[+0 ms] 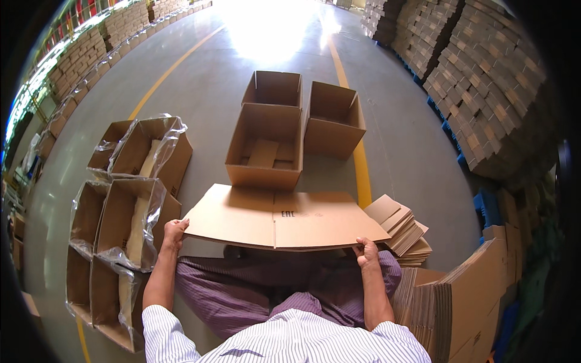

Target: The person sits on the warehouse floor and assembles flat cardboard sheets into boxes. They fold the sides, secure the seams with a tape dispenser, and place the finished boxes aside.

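Brown cardboard [233, 219], dark letters [288, 214] on its right half, was grasped by left hand [175, 232] and right hand [366, 250]; far boxes [263, 177] stood open.

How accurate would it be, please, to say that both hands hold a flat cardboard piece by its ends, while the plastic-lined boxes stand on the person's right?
Not quite: the head view shows the plastic-lined boxes standing on the person's left. The left hand and right hand do hold the flat cardboard piece by its ends.
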The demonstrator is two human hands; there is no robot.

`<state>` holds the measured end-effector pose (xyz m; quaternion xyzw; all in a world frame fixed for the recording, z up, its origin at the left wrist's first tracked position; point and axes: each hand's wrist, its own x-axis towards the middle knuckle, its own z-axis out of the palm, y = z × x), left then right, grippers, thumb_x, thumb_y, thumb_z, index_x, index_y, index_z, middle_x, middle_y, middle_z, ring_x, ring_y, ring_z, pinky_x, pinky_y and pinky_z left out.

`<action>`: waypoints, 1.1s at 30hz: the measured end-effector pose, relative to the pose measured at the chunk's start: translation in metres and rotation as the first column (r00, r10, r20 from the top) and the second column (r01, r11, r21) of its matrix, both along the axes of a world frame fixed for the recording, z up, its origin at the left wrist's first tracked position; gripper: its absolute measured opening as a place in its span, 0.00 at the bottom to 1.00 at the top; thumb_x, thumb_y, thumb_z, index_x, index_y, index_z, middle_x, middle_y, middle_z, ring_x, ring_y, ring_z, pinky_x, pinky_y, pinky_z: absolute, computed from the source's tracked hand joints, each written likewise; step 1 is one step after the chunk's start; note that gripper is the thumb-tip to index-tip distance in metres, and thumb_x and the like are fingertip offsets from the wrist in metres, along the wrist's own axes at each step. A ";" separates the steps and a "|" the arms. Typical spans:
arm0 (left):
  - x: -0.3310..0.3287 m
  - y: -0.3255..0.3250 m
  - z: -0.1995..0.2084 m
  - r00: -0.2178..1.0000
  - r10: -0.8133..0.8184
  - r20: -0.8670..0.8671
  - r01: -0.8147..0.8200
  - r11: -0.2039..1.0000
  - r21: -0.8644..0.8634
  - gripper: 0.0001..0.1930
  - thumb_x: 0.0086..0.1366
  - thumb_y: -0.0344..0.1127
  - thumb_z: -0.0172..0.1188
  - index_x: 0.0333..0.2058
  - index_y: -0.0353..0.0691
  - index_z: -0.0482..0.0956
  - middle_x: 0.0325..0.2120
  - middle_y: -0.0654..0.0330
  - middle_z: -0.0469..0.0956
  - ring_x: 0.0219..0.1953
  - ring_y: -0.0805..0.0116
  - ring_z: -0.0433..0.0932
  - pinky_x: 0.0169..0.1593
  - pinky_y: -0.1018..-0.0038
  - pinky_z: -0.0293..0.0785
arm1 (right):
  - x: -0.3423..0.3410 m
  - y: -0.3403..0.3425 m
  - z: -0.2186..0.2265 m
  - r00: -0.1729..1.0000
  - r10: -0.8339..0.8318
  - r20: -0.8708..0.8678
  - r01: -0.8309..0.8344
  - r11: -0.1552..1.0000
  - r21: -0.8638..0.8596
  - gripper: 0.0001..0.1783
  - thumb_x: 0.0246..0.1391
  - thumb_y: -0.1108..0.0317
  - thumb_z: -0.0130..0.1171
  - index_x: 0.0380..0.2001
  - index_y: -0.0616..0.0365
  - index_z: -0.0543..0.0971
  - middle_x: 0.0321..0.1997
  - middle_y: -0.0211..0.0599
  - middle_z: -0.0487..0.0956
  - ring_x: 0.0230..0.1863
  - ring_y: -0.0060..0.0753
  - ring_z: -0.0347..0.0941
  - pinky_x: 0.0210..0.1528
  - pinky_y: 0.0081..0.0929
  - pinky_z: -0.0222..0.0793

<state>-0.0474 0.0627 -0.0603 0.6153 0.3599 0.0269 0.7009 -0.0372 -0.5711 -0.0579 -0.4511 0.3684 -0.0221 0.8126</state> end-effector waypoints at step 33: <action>0.127 -0.056 -0.069 0.995 -0.091 0.045 0.093 0.995 -0.035 0.09 0.65 0.36 0.62 0.40 0.40 0.74 0.32 0.66 0.77 0.32 0.75 0.77 0.38 0.72 0.80 | 0.190 -0.055 -0.075 0.998 -0.013 0.069 0.021 0.993 -0.116 0.11 0.40 0.69 0.63 0.31 0.48 0.76 0.29 0.26 0.76 0.33 0.29 0.72 0.37 0.35 0.72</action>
